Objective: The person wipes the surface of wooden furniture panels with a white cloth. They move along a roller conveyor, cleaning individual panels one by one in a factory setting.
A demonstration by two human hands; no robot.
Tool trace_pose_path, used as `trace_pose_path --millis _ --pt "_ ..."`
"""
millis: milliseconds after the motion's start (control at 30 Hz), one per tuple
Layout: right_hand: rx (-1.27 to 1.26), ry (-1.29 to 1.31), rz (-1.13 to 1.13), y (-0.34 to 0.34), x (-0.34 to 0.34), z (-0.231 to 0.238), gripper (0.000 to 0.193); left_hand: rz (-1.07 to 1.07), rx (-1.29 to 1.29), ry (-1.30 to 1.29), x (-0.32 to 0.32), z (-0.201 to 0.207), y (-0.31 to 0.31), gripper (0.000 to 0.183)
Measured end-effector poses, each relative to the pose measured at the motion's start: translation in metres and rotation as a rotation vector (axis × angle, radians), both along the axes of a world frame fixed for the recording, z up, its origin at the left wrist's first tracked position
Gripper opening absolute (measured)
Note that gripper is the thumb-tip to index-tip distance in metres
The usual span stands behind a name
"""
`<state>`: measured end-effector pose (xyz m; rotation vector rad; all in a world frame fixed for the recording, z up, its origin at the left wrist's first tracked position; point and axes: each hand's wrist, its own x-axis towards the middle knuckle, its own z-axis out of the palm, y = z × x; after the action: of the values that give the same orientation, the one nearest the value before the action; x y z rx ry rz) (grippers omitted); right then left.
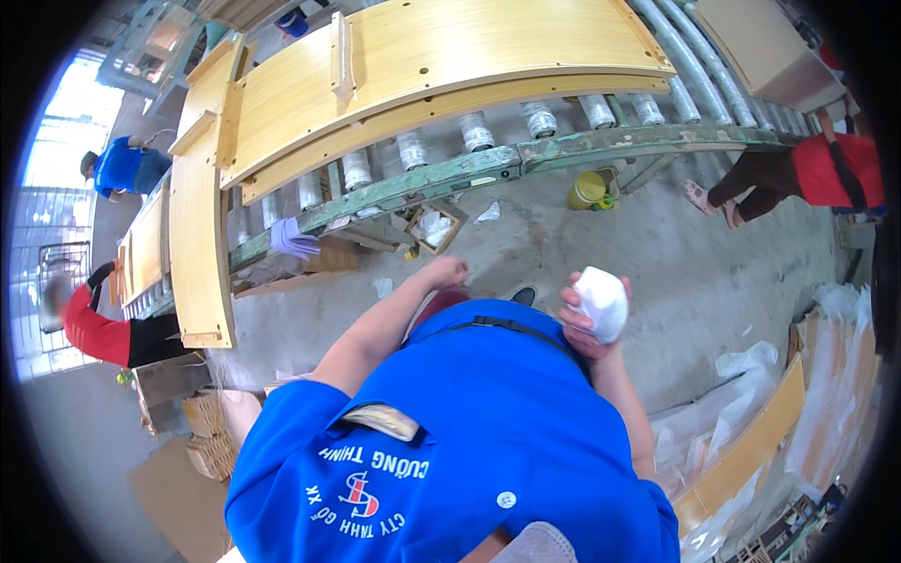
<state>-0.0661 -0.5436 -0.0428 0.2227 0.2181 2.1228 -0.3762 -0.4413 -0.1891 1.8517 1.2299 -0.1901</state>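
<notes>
My right hand (588, 324) is wrapped around a rounded white bundle (602, 304), held up beside my waist; whether it is cloth, foam or plastic I cannot make out. My left hand (445, 272) is in front of my waist, its fingers curled in, and nothing shows in it. Beyond my hands, yellow wooden panels (375, 89) with drilled holes and attached strips lie on a roller conveyor (413, 150) with a green metal frame (479, 169).
A purple glove (295, 239) hangs on the conveyor's frame. Beneath stand a wooden box (435, 228) and a yellow bucket (587, 190). Plastic-wrapped boards (751, 441) lean at the right. Co-workers in red (835, 172) and blue (131, 167) are farther off.
</notes>
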Motion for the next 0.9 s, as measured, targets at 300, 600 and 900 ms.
trace_pose_path --millis 300,600,900 --pt "-0.036 -0.124 -0.336 -0.065 0.025 0.041 0.078 -0.178 0.010 0.057 0.054 0.018 0.031 0.025" --pt "-0.070 -0.133 -0.526 -0.103 0.038 0.063 0.076 -0.312 -0.048 0.201 0.062 0.007 0.049 0.034" --pt "-0.083 -0.152 -0.474 -0.097 0.035 0.044 0.063 -0.319 0.068 -0.004 0.106 0.040 0.037 0.030"
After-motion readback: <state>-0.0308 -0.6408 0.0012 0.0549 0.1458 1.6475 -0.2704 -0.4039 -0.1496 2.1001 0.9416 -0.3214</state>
